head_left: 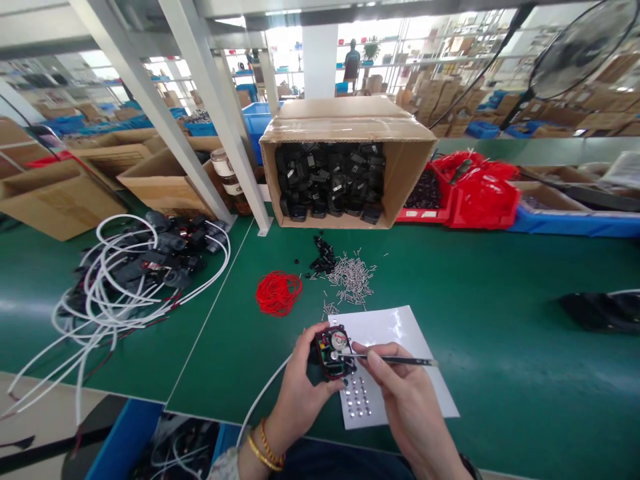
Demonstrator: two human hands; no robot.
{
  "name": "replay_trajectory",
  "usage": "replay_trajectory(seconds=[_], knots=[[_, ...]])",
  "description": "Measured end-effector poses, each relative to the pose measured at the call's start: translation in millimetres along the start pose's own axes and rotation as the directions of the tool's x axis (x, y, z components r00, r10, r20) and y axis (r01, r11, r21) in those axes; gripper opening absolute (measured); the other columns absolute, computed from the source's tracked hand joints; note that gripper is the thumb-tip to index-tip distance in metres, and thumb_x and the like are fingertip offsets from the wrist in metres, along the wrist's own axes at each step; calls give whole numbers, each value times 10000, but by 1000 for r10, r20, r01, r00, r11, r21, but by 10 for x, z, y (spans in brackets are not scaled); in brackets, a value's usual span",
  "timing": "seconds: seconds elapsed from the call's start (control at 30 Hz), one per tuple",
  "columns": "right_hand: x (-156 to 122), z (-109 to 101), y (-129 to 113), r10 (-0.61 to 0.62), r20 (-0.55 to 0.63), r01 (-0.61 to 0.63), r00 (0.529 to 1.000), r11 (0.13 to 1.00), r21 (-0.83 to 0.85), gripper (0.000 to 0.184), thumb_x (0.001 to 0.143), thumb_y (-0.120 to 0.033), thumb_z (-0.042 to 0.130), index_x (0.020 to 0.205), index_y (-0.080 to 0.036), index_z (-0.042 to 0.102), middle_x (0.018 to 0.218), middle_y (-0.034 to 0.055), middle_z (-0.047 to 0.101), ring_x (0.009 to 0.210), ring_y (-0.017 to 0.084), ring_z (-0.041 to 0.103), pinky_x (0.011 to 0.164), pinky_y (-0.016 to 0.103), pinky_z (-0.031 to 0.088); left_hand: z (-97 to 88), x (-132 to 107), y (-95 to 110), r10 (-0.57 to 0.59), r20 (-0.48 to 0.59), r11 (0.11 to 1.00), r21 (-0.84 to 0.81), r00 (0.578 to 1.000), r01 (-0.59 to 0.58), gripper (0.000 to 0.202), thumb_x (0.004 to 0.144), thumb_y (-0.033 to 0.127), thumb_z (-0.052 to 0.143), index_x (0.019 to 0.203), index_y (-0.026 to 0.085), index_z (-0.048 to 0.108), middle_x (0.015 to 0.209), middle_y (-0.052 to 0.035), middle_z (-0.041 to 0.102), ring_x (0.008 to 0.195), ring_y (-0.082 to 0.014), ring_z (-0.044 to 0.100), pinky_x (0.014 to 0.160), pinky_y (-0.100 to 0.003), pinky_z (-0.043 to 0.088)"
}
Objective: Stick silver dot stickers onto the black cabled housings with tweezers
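Observation:
My left hand (299,387) is closed around a small black device (331,350) with red wiring and a round metal part on top; a white cable (260,400) runs down from it. My right hand (400,393) pinches thin black tweezers (395,361), whose tip touches the device's top. Both hands hover over a white sheet (400,333) that carries rows of small silver discs (360,397). Just beyond the sheet lie a scatter of small metal pins (350,277), a little heap of black bits (323,257) and a coil of red wire (278,292).
An open cardboard box (400,143) on its side holds many black parts. A pile of black units with white cables (140,267) lies at the left on the green mat (500,300). Red bins (480,193) and a blue tray (575,220) stand at the right. A fan (580,47) rises at the back right.

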State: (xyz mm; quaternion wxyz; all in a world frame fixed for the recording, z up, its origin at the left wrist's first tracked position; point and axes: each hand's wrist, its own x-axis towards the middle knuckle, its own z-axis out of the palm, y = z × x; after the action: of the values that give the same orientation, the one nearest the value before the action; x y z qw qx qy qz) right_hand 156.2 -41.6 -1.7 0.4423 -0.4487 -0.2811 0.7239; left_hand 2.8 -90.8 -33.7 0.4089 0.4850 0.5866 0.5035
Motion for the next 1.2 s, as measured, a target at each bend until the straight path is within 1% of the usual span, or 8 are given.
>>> replay_trajectory(seconds=[0.1,0.17,0.37,0.5,0.63,0.93,1.2], knots=[[12,-7,24,8,-10,-9,1000,1000,-26,335,609,-414,836,738,-179,634,904,91,709,869,240,624,793,353,453,6,8,19,-7,-4,1000,20,1000,7,758,667,142,788,1283,326,385,1320,-21,477,1249,-261,416,1100,-460,276],[17,-12,16,14,-5,-15,1000,999,-38,338,606,-420,835,738,-179,639,893,91,708,858,247,620,783,364,446,8,12,31,-13,-5,1000,23,1000,13,748,670,132,782,1279,324,391,1314,-21,481,1242,-259,422,1098,-461,278],[29,4,-12,-10,-5,10,1000,997,-78,327,601,-412,837,727,-182,641,856,85,709,831,234,613,748,344,444,9,9,45,-23,-2,1000,-14,1000,22,743,669,112,773,1277,307,393,1298,-32,492,1227,-258,436,1113,-473,245],[23,17,14,-27,-9,26,1000,996,-90,316,612,-419,827,730,-189,644,858,77,707,825,232,612,786,364,430,18,15,54,-40,-16,999,-30,999,39,735,666,99,768,1268,308,401,1286,-25,499,1212,-250,447,1085,-448,300],[13,28,28,-49,-1,48,999,993,-103,293,625,-407,820,731,-195,649,872,70,704,838,234,614,817,376,420,21,31,70,-38,-5,998,-49,999,38,708,676,102,757,1260,302,409,1265,-22,510,1190,-243,464,1051,-419,349],[18,27,21,-68,12,69,998,987,-142,276,644,-400,811,741,-194,654,871,70,702,828,233,616,783,361,434,35,14,54,-32,-25,997,-72,999,30,693,692,124,751,1269,285,402,1281,-31,497,1202,-242,457,1059,-407,344],[11,28,22,-66,16,67,998,988,-142,274,651,-400,808,743,-198,648,876,64,702,853,236,614,811,365,428,41,-5,31,-28,-35,997,-70,999,25,697,701,143,747,1287,278,393,1306,-45,493,1219,-256,453,1071,-428,336]])
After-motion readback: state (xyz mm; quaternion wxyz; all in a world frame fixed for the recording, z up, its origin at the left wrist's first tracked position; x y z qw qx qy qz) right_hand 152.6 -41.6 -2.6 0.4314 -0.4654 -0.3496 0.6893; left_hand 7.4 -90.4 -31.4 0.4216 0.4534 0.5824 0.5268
